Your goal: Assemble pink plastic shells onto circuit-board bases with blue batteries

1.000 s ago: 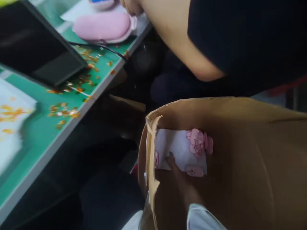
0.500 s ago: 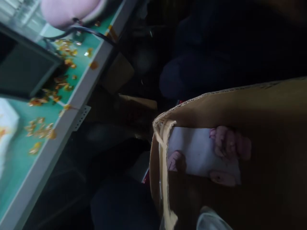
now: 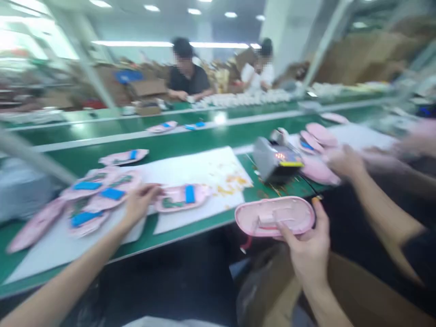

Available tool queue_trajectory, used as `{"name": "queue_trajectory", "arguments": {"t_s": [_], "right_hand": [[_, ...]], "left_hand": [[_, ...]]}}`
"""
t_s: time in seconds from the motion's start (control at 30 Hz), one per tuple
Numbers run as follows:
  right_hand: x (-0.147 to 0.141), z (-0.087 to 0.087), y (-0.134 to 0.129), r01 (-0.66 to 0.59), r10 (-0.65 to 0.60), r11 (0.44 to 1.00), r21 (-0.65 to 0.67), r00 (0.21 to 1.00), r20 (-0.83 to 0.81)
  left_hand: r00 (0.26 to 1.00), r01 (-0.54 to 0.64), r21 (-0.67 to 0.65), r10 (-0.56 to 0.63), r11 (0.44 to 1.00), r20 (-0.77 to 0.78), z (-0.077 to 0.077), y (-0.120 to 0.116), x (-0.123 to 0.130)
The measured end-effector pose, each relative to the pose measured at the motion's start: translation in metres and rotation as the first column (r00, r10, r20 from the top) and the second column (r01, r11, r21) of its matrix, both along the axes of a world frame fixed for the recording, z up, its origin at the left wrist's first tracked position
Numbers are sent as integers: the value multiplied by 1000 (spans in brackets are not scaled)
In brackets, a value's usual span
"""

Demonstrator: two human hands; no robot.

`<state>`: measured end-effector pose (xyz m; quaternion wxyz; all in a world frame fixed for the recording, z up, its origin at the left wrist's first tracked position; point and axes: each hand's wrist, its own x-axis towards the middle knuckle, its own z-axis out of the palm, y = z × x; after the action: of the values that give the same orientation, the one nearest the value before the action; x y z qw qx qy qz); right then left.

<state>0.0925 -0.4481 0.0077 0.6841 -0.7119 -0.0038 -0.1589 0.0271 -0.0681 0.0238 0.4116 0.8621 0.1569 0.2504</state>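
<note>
My left hand (image 3: 141,204) reaches over the bench, its fingers closed at the left end of a pink casing half (image 3: 173,200) with a green circuit board and a blue block inside. That casing lies on a white sheet. In my right hand (image 3: 309,240) is an oval pink shell (image 3: 245,215), held in front of the bench edge with its hollow inner side towards me. A short red wire hangs below the shell. Left of my left hand lie several pink casing halves (image 3: 112,194) with blue blocks. The picture is blurred.
A grey tape dispenser (image 3: 269,161) with lit digits stands on the green bench (image 3: 200,229). Orange scraps (image 3: 231,184) litter the white sheet. At right, a co-worker's hand (image 3: 347,163) is near more pink shells (image 3: 322,134). A cardboard box (image 3: 272,290) is below.
The view has swung up from inside a cardboard box to the bench. Both my hands now show at pink casing parts, the right one holding a shell above the box.
</note>
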Motion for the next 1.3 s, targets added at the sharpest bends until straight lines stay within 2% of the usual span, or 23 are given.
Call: {"name": "queue_trajectory", "arguments": {"t_s": [0.07,0.13,0.2,0.27,0.33,0.4,0.43,0.47,0.53,0.6,0.67,0.7,0.73,0.77,0.83,0.87,0.9,0.93,0.97,1.0,1.1,1.17,1.3], "right_hand": [[21,12,99,-183,182,980,75,983,11],[32,13,180,-322,320,944,76,947,33],[33,8,232,-399,397,916,44,916,51],[28,3,258,-437,435,899,34,899,48],[23,-3,269,-464,463,883,71,886,27],[20,-9,274,-485,486,869,101,874,12],[21,-12,275,-498,500,861,106,866,2],[22,-15,275,-515,519,851,105,855,-16],[28,-17,272,-545,550,835,78,832,-73],[38,-10,266,-533,530,846,-11,843,-87],[48,5,264,-458,473,866,-202,881,28],[52,15,266,-413,470,849,-330,876,112],[55,25,270,-379,501,803,-460,847,177],[58,33,277,-361,561,726,-585,803,201],[60,44,296,-374,703,502,-780,702,116],[61,47,305,-391,747,396,-831,663,44],[62,47,313,-412,771,316,-855,637,-21],[63,46,319,-439,783,266,-858,618,-73],[65,45,322,-480,794,246,-842,598,-109],[67,44,322,-532,810,255,-808,574,-123],[76,47,313,-668,873,330,-667,485,-54],[78,52,306,-675,898,333,-659,440,3],[74,53,307,-529,930,177,-830,365,-35]], "left_hand": [[999,6,-61,-3,998,54,-2,22,-12],[977,110,-28,-102,994,188,-7,34,-12],[937,115,106,-143,988,318,-10,37,-8],[910,25,196,-103,980,401,-12,38,-4],[899,11,146,-74,989,431,-15,40,-1],[899,65,-60,-32,996,437,-20,42,2],[905,92,-212,7,973,426,-23,44,3],[916,114,-371,47,922,398,-26,45,4],[949,141,-619,73,772,307,-30,47,6],[973,170,-733,6,658,231,-33,50,7],[982,167,-759,-39,629,185,-34,53,7],[984,156,-757,-37,634,172,-34,54,7],[985,147,-750,-29,645,169,-33,54,7],[984,147,-736,-25,661,175,-33,54,7],[978,166,-707,-21,687,210,-33,54,7],[974,178,-700,-21,692,228,-34,53,7],[970,189,-698,-21,690,241,-34,52,7],[967,198,-702,-20,684,253,-35,52,8],[965,207,-710,-20,673,263,-36,52,9],[962,219,-720,-20,658,273,-36,52,9],[956,243,-760,-15,603,294,-38,53,11],[964,224,-789,-10,571,266,-38,54,11],[974,202,-820,-19,535,227,-37,55,9]]}}
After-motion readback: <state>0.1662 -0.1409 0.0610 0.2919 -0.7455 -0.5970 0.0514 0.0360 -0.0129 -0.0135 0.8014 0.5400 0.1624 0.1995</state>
